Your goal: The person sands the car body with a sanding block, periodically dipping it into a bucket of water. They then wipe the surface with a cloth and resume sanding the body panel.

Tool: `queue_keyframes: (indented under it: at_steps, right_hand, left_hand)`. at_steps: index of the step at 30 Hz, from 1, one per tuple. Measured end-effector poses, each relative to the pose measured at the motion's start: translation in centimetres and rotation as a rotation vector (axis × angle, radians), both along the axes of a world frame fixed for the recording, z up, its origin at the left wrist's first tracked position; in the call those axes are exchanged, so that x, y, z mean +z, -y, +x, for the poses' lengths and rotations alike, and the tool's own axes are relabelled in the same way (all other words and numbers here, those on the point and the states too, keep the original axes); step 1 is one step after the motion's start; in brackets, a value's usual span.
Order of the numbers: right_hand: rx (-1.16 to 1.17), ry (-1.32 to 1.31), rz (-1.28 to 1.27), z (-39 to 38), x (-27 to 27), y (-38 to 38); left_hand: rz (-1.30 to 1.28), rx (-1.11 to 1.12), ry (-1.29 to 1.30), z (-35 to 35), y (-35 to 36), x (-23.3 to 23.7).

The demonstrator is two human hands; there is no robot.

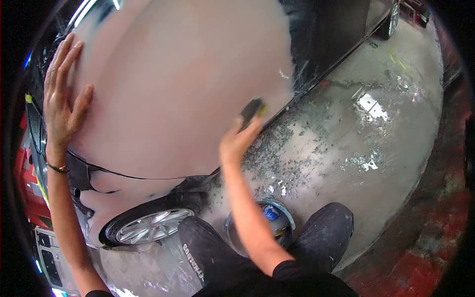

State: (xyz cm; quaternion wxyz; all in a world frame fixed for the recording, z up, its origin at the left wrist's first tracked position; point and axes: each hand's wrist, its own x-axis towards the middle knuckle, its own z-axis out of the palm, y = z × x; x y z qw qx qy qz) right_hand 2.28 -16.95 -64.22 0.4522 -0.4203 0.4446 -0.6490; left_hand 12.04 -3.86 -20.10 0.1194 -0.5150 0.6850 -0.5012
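Observation:
My right hand (240, 141) grips a dark sanding block (251, 111) with a yellow edge, held near the lower edge of a car body panel (183, 79). The hand and block are slightly blurred. The panel has a dull, pinkish-white coating, with glossy black bodywork (326, 34) beyond it. My left hand (64, 96) lies flat on the panel's upper left part, fingers stretched out and thumb apart, holding nothing. A dark band circles the left wrist.
Between my knees stands a bucket (290, 218) of liquid with a blue item (270, 213) inside, partly hidden by my right forearm. A car wheel (153, 225) is at lower left. The wet floor (316, 168) carries dark residue and puddles beside the car.

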Motion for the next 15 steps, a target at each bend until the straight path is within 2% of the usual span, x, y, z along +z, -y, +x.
queue_keyframes:
  at_steps: [1,2,3,5,7,9,11,13,14,15]
  right_hand:
    - [-0.029,0.024,-0.101,0.1,2.2,-3.1]
    - [0.097,-0.003,0.032,-0.6,3.7,-5.1]
    - [0.078,0.0,-0.01,-0.9,3.6,-4.2]
    - [0.039,0.006,-0.098,-1.8,1.4,0.4]
    - [-0.045,-0.054,-0.139,-2.8,-1.8,8.5]
    - [-0.062,-0.074,-0.076,-4.2,-2.6,13.7]
    - [0.278,0.424,0.291,-6.6,2.6,12.9]
    - [0.028,0.147,0.057,-3.7,2.3,11.8]
    - [-0.128,-0.103,-0.117,-2.1,3.6,8.3]
    - [-0.088,-0.112,-0.232,-1.9,6.0,4.0]
  left_hand:
    - [-0.01,-0.001,-0.003,0.0,-0.1,0.0]
    - [-0.021,-0.002,-0.009,0.1,-0.2,-0.1]
    - [-0.031,-0.001,-0.019,0.1,-0.4,-0.2]
    - [-0.05,0.014,-0.029,-0.4,-0.5,-0.5]
    - [-0.059,0.016,-0.033,-0.3,-0.7,-0.4]
    - [-0.09,-0.01,-0.044,0.2,-0.7,-0.8]
    - [-0.102,-0.017,-0.039,-0.2,-0.9,-0.7]
    - [-0.158,-0.011,-0.041,-0.3,-1.2,-1.4]
    - [-0.193,-0.006,-0.046,-0.9,-1.0,-1.8]
    - [-0.223,-0.001,-0.05,-1.2,-1.1,-1.9]
